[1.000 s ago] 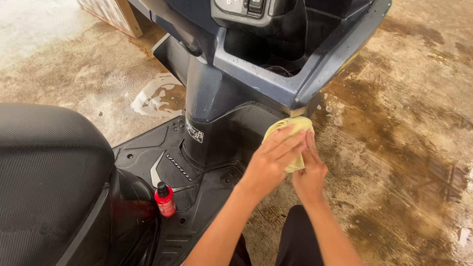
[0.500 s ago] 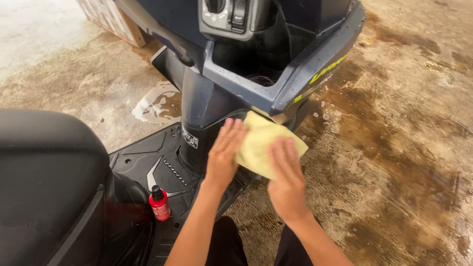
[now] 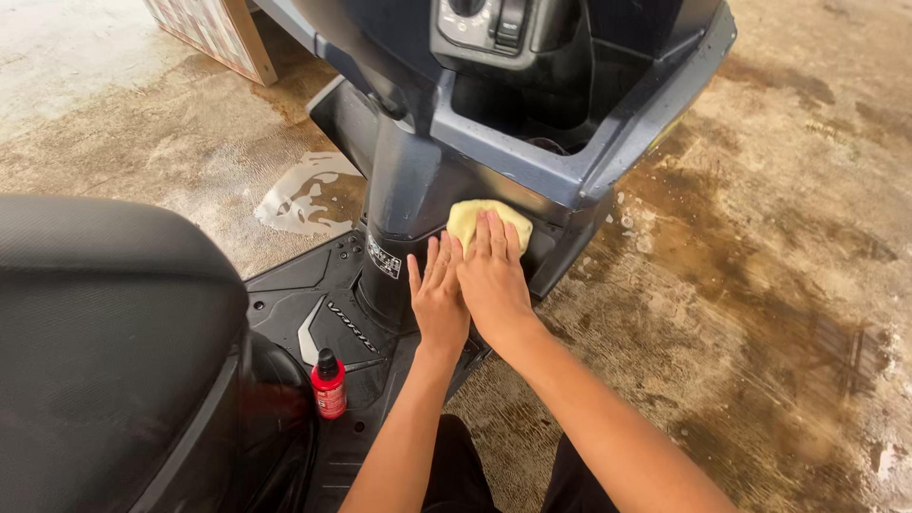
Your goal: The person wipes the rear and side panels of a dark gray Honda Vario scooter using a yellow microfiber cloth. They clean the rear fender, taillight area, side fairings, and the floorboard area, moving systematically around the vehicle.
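My right hand (image 3: 494, 285) presses the yellow cloth (image 3: 480, 217) flat against the scooter's inner leg panel (image 3: 404, 185); my left hand (image 3: 437, 299) rests open beside it. Footboard (image 3: 304, 304) appears unwiped.

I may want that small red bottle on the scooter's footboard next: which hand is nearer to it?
Left. The left hand rests on the panel up and right of the red bottle; the right hand lies farther right.

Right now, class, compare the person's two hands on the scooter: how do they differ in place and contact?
The right hand presses flat on the yellow cloth; the left hand lies beside it on the bare dark scooter panel. The right hand reaches higher up the panel; the left hand sits lower, nearer the footboard. Both are open, fingers stretched and pointing up.
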